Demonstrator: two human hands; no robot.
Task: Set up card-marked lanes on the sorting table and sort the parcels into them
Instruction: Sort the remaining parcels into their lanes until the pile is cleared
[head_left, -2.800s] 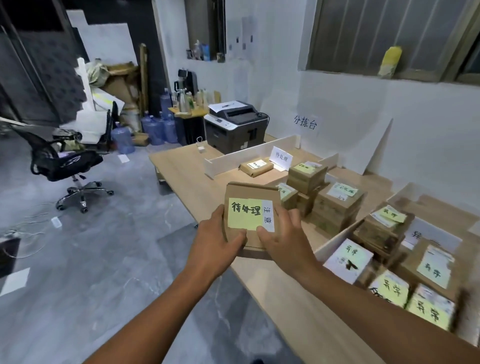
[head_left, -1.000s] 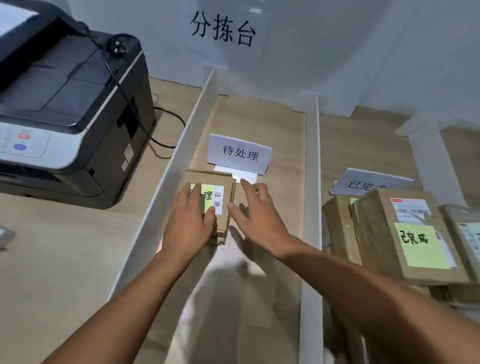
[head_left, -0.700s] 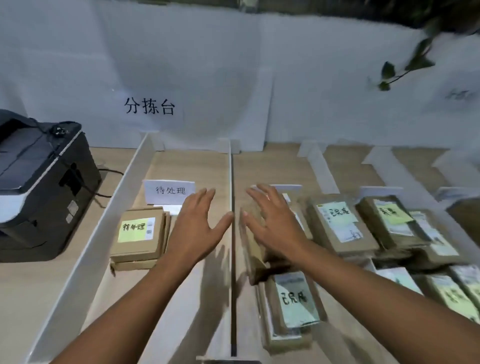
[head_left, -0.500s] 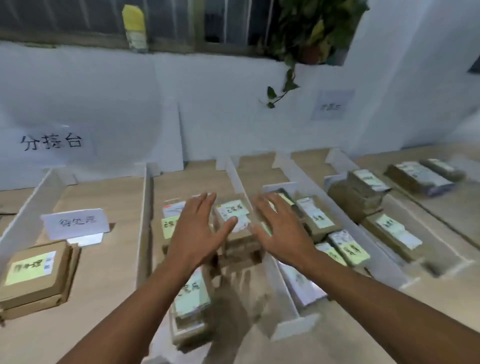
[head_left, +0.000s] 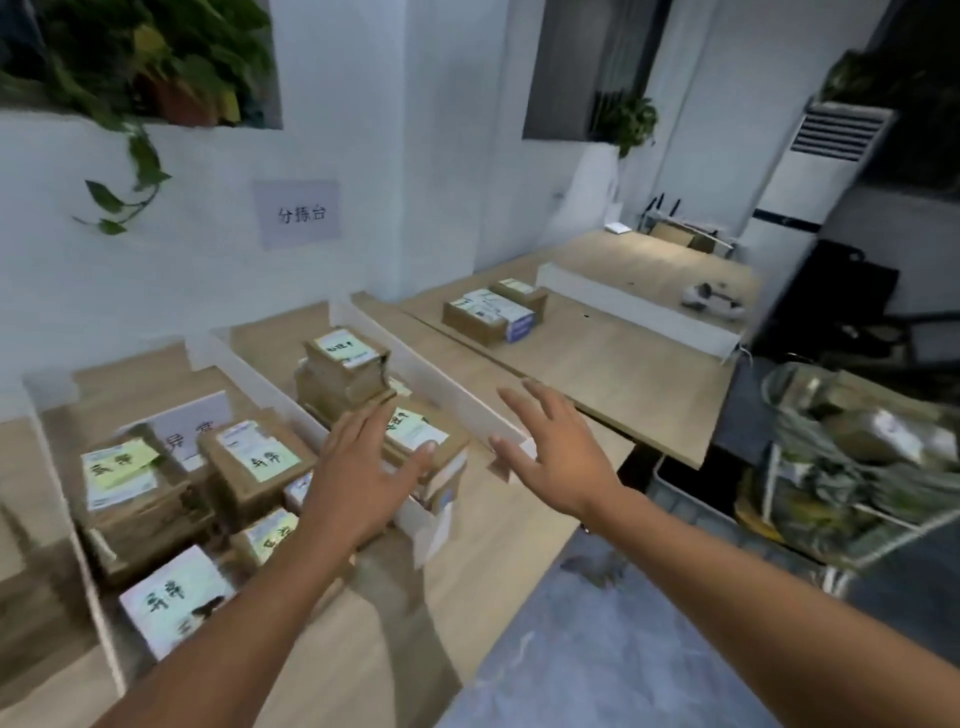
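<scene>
My left hand (head_left: 358, 478) and my right hand (head_left: 556, 452) are both empty, fingers spread, held above the near edge of the wooden sorting table (head_left: 623, 364). White divider strips (head_left: 452, 395) split the table into lanes. In the lane under my left hand, brown parcels (head_left: 254, 462) with yellow-green labels lie around a white lane card (head_left: 187, 423). The lane beyond holds a stack of parcels (head_left: 343, 374) and another parcel (head_left: 421, 436) beside my left fingertips. A few unsorted parcels (head_left: 491, 314) sit farther right on the table.
A wall sign (head_left: 298, 213) hangs above the lanes, with a trailing plant (head_left: 135, 171) to its left. A low white divider (head_left: 639, 317) crosses the far right of the table. A bin of bagged goods (head_left: 852, 457) stands on the floor at right, an air conditioner (head_left: 826, 166) behind.
I set the labelled parcel down in the leftmost lane and let go. Both hands, empty, have swept right along the table past several lanes, and my view has turned right with them.
</scene>
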